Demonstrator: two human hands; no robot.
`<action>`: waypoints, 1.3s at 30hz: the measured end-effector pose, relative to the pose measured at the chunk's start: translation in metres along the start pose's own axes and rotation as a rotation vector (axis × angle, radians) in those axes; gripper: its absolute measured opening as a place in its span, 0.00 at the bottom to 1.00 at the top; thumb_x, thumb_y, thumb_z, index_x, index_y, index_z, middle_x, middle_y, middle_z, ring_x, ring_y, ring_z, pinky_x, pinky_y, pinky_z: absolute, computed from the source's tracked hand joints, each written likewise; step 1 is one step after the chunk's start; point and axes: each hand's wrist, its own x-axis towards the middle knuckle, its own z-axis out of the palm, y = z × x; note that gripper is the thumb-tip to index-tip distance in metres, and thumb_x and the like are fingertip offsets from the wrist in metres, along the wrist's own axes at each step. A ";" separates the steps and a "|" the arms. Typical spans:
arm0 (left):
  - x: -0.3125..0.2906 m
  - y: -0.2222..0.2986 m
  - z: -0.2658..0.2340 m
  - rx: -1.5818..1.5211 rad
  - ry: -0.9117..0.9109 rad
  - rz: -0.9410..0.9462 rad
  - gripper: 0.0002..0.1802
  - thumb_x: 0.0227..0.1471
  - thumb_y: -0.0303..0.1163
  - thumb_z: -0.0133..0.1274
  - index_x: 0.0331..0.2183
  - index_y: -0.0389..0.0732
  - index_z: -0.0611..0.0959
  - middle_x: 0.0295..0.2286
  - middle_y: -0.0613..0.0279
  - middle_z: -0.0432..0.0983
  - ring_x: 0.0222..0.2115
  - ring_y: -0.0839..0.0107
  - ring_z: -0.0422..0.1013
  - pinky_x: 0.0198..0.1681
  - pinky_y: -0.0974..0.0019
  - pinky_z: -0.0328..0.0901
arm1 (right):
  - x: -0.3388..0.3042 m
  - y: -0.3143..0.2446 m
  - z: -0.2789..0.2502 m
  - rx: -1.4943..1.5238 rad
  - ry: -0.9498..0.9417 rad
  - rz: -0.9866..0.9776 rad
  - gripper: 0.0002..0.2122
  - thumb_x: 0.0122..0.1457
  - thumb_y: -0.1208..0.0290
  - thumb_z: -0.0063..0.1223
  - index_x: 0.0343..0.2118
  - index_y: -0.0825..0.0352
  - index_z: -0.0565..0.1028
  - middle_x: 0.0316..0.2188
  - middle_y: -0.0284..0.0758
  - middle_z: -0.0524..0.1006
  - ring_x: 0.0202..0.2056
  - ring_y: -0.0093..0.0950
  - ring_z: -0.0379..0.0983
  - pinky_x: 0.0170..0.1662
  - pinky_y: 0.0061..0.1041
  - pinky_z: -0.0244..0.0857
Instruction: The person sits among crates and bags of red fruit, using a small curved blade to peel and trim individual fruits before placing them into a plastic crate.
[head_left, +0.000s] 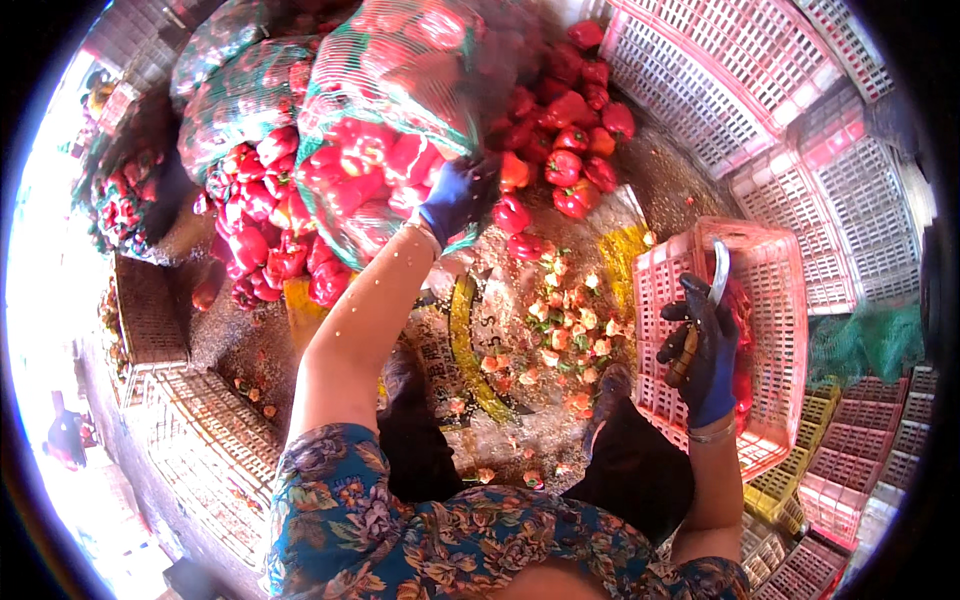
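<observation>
Hands apart. Right hand [705,345], three o'clock, clamped on curved metal knife [720,272]; left hand [455,195], twelve o'clock, at green mesh sack [400,85] of red bell peppers [360,150], eleven o'clock, grip indiscernible. Advisable: keep knife averted.

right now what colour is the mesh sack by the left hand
Green; the mesh sack shows best in the head view.

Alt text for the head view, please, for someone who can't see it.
A person's gloved left grip is at the mouth of a green mesh bag of red peppers; the gloved right grip holds a curved knife over a pink crate. Loose peppers and pepper scraps lie around.
</observation>
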 end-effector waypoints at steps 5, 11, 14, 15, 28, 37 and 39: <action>0.015 0.040 0.073 0.371 -0.208 0.330 0.08 0.53 0.30 0.53 0.33 0.36 0.82 0.20 0.69 0.71 0.19 0.81 0.65 0.21 0.74 0.59 | 0.014 0.001 -0.013 0.052 0.055 0.063 0.16 0.60 0.61 0.49 0.46 0.64 0.73 0.24 0.36 0.76 0.11 0.22 0.68 0.12 0.20 0.62; 0.050 0.030 0.142 0.747 -0.273 0.353 0.12 0.51 0.37 0.54 0.34 0.40 0.82 0.21 0.62 0.74 0.23 0.75 0.67 0.27 0.64 0.63 | 0.027 -0.012 -0.016 -0.077 0.051 -0.021 0.18 0.63 0.64 0.40 0.53 0.65 0.68 0.31 0.35 0.74 0.16 0.16 0.66 0.17 0.16 0.62; 0.058 -0.029 0.157 1.011 -0.176 0.394 0.13 0.48 0.38 0.56 0.32 0.39 0.81 0.26 0.56 0.77 0.29 0.63 0.73 0.33 0.57 0.66 | 0.036 -0.009 -0.002 -0.091 0.040 -0.112 0.18 0.63 0.64 0.41 0.53 0.65 0.68 0.30 0.35 0.73 0.16 0.15 0.65 0.18 0.15 0.62; 0.067 -0.079 0.135 0.758 -0.106 0.145 0.13 0.47 0.37 0.56 0.32 0.38 0.81 0.28 0.54 0.78 0.30 0.58 0.74 0.34 0.56 0.67 | 0.041 -0.008 0.013 -0.067 -0.002 -0.127 0.17 0.63 0.65 0.41 0.53 0.65 0.68 0.30 0.35 0.73 0.16 0.15 0.64 0.18 0.15 0.62; -0.008 -0.089 -0.012 0.911 0.107 0.244 0.26 0.49 0.34 0.57 0.50 0.37 0.71 0.38 0.50 0.78 0.40 0.58 0.74 0.42 0.60 0.66 | 0.020 0.014 0.072 -0.074 -0.091 0.059 0.17 0.62 0.62 0.44 0.50 0.66 0.71 0.27 0.36 0.75 0.15 0.19 0.69 0.16 0.17 0.64; -0.018 0.034 -0.077 1.007 0.530 0.032 0.26 0.43 0.39 0.62 0.46 0.44 0.77 0.39 0.52 0.76 0.43 0.56 0.72 0.45 0.59 0.67 | 0.017 0.023 0.063 -0.086 -0.019 0.061 0.16 0.61 0.62 0.46 0.49 0.64 0.72 0.25 0.35 0.74 0.13 0.19 0.67 0.14 0.17 0.61; 0.021 0.026 -0.094 1.102 0.557 -0.087 0.33 0.40 0.45 0.62 0.49 0.46 0.74 0.45 0.50 0.72 0.46 0.51 0.69 0.49 0.58 0.64 | 0.019 0.024 0.068 -0.075 -0.055 0.060 0.16 0.61 0.63 0.47 0.48 0.64 0.73 0.25 0.35 0.75 0.12 0.19 0.67 0.14 0.17 0.61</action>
